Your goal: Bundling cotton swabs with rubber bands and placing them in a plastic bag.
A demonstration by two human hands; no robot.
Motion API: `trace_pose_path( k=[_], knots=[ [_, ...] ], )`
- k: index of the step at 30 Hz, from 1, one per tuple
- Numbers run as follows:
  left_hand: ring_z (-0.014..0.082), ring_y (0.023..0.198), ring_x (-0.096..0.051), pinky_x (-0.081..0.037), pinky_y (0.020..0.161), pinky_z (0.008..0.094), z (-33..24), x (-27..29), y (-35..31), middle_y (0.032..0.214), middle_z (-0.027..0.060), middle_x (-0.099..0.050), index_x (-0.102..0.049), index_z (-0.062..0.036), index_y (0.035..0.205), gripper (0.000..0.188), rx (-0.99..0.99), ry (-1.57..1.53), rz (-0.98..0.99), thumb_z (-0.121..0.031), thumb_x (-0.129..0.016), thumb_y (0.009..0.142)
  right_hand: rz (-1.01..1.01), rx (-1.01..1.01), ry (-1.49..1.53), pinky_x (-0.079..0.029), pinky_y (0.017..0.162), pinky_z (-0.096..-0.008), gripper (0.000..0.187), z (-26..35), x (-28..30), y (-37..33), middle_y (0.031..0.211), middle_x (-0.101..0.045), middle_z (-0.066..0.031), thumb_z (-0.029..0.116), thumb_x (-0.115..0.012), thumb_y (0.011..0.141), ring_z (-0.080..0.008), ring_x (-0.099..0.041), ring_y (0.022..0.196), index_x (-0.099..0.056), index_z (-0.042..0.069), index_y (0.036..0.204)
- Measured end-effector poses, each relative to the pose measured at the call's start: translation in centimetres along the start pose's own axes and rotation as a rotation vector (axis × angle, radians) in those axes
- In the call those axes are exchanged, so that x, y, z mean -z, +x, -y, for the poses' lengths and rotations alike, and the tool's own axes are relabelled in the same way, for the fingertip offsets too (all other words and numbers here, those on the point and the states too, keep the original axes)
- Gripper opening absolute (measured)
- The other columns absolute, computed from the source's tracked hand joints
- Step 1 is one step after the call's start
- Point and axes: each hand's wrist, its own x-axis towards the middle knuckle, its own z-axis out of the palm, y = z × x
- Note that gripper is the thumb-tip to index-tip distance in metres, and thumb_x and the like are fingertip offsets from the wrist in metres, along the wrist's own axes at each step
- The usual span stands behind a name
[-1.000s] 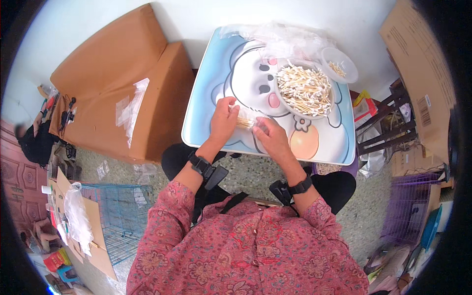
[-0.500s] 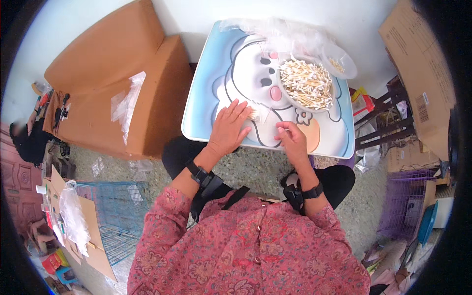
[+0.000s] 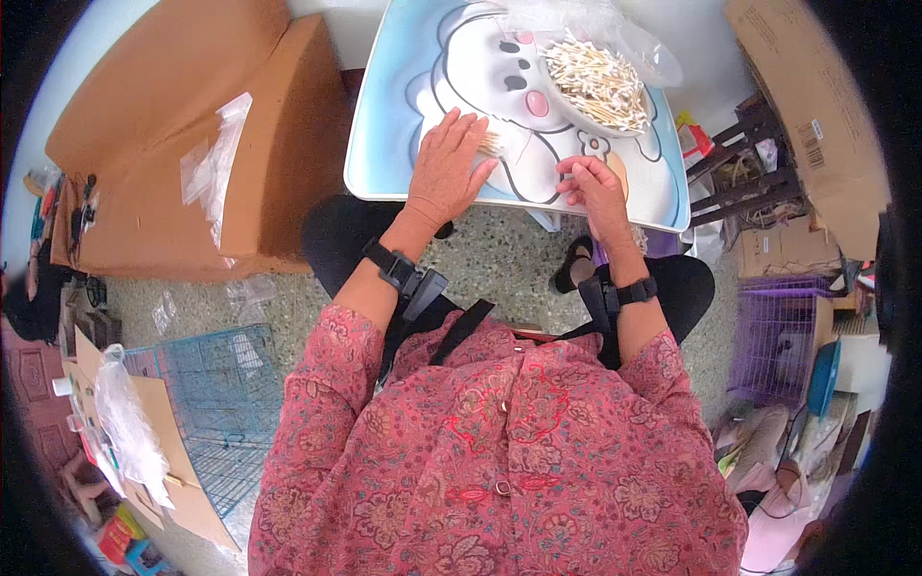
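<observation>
My left hand (image 3: 448,165) lies flat on the table, fingers stretched out, over the edge of a small clear plastic bag. Cotton swabs (image 3: 491,145) in that bag show beside the fingers; the rest is hidden under the hand. To its right, my right hand (image 3: 595,192) hovers over the table's near edge with fingers curled and thumb against them. Whatever it may pinch is too small to make out. Beyond the hands stands a round, pale bowl (image 3: 573,117) heaped with loose cotton swabs (image 3: 597,82). All this is on a small table (image 3: 379,144) with a cartoon print.
Clear plastic bags (image 3: 562,14) lie at the table's far side, near a translucent lid (image 3: 663,65). A brown sofa (image 3: 192,125) stands left, a large cardboard sheet (image 3: 807,106) right. A blue wire cage (image 3: 221,394) and a purple one (image 3: 778,336) are on the floor.
The view has tilted, so the table sits higher in the picture. My right hand has shifted slightly to the right, away from the left. My left hand stays flat by the swabs.
</observation>
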Motion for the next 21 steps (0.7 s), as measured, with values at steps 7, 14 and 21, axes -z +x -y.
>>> trace_pose_path(
  k=[7,14,21],
  knots=[
    [0.0344,0.129,-0.032,-0.027,0.104,0.0442,0.0,-0.4,0.2,0.133,0.0168,-0.041,-0.042,-0.0031,0.130,0.056,0.041,0.023,-0.046,-0.031,-0.057,0.084,0.007,-0.007,-0.008,-0.045,0.060,-0.0205,0.017,0.0,0.2,0.1,0.096,-0.062,-0.0047,0.016,-0.049,0.093,-0.0091,-0.059,0.074,-0.059,0.004,0.098],
    [0.0345,0.129,-0.032,-0.026,0.104,0.0439,-0.6,0.3,0.0,0.133,0.0175,-0.041,-0.042,-0.0014,0.129,0.056,0.079,0.017,-0.030,-0.027,-0.059,0.082,0.102,0.023,0.129,-0.046,0.068,-0.0262,0.017,1.7,0.2,-1.3,0.100,-0.062,-0.0079,0.018,-0.048,0.093,-0.0126,-0.058,0.085,-0.059,0.004,0.095],
    [0.0341,0.131,-0.031,-0.024,0.106,0.0438,-1.0,0.5,0.6,0.135,0.0156,-0.041,-0.041,-0.0022,0.131,0.058,0.089,0.043,0.049,-0.025,-0.059,0.081,0.707,0.924,0.611,-0.014,0.105,-0.0574,0.111,24.1,0.9,-9.1,0.146,-0.014,-0.0251,0.065,-0.070,0.057,-0.0316,-0.011,0.137,-0.029,-0.002,0.136]
  ],
)
